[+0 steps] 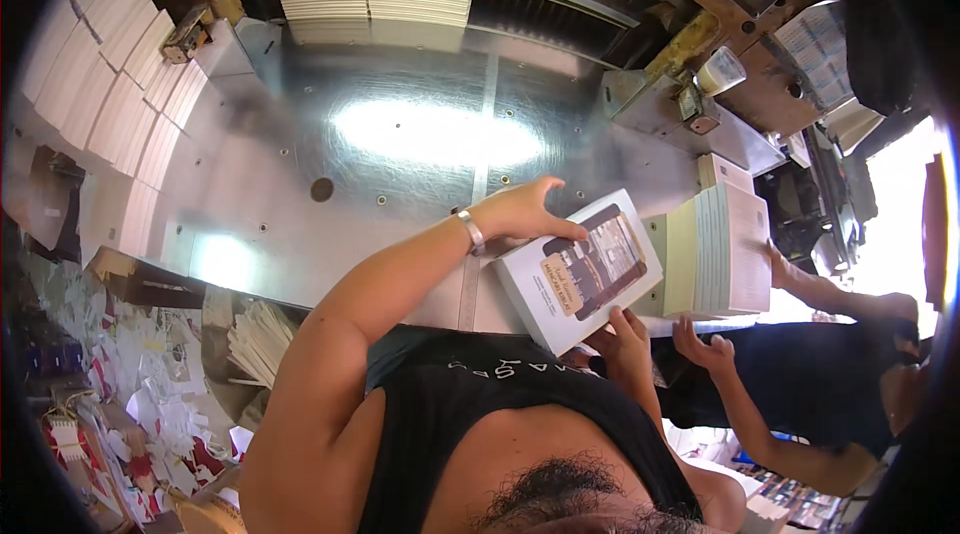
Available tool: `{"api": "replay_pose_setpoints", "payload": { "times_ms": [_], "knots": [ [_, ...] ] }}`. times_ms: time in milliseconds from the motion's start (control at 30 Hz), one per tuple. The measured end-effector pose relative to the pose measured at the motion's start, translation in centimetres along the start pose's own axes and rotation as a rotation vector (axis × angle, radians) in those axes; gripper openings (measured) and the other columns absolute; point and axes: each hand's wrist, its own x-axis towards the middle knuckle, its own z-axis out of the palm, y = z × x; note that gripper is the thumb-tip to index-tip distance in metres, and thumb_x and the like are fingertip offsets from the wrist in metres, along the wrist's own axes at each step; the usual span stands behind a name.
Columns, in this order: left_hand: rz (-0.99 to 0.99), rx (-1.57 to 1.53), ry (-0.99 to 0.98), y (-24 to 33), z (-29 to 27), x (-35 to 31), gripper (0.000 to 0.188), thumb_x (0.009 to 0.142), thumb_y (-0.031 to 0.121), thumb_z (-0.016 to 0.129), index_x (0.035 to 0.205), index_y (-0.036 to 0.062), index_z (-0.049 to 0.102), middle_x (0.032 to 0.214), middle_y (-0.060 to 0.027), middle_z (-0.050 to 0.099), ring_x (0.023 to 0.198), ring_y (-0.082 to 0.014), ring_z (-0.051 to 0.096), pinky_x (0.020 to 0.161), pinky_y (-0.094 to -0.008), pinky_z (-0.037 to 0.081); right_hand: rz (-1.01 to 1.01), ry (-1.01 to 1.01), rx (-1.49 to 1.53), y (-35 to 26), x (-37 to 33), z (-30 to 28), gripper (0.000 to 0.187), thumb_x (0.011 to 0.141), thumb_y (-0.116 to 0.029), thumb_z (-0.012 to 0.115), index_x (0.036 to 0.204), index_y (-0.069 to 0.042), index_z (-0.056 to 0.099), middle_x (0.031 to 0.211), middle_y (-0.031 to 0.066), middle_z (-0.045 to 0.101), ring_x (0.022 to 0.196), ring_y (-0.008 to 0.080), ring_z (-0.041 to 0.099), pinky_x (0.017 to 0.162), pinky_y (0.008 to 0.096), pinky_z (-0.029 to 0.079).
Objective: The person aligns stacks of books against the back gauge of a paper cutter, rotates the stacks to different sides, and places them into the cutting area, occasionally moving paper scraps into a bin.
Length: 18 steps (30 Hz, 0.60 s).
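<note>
A thick white book [528, 279], or a small pile of the same book, lies tilted in front of my chest at the near edge of the metal table. Its cover has a dark picture and a tan label. My left hand [525, 212], with a metal bracelet at the wrist, holds its far left side; one digit lies on the cover and another sticks out beyond the edge. At the near right corner my right hand [625, 339] grips the book, its fingers partly hidden. Just right of it stands a stack of books or paper blocks [735, 249].
A co-worker's hand [705, 344] is near my right hand; the other touches the stack. Tall paper stacks [110, 84] line the left. Book piles [375, 4] sit at the back of the machine's metal table [330, 224]. A plastic cup [720, 72] stands at right. Paper scraps [160, 384] cover the lower left.
</note>
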Motion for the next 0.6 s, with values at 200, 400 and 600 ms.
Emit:
{"api": "replay_pose_setpoints", "payload": {
  "times_ms": [200,400,600],
  "knots": [
    [0.092,0.046,0.105,0.0,-1.0,0.9,0.104,0.068,0.06,0.079,0.145,0.0006,0.044,0.14,-0.0236,0.054,0.129,-0.0356,0.053,0.107,-0.041,0.042,-0.392,-0.134,-0.639,4.0,2.7,-3.8,0.039,0.084,-0.017,0.069,0.12,-0.002,0.062,0.137,0.0287,0.048,0.12,0.0488,0.05,0.098,0.0508,0.044],
    [0.189,-0.617,0.415,-5.1,-1.3,3.6,0.087,0.091,0.06,0.061,0.151,0.0028,0.035,0.123,-0.0179,0.063,0.111,-0.0223,0.062,0.089,-0.0317,0.05,-0.583,0.148,-0.627,3.8,7.8,-0.3,0.056,0.091,-0.02,0.071,0.136,0.004,0.049,0.139,0.0325,0.041,0.12,0.0461,0.05,0.099,0.0473,0.046],
    [0.271,-0.958,0.872,-7.9,-4.1,3.3,0.067,0.097,0.05,0.058,0.141,0.0011,0.044,0.124,-0.0136,0.059,0.108,-0.0166,0.058,0.086,-0.0295,0.048,-0.547,0.026,-0.19,-0.7,14.9,4.8,0.08,0.095,-0.024,0.067,0.155,-0.007,0.017,0.146,0.0248,0.034,0.119,0.0397,0.051,0.094,0.0463,0.052]
  ]
}}
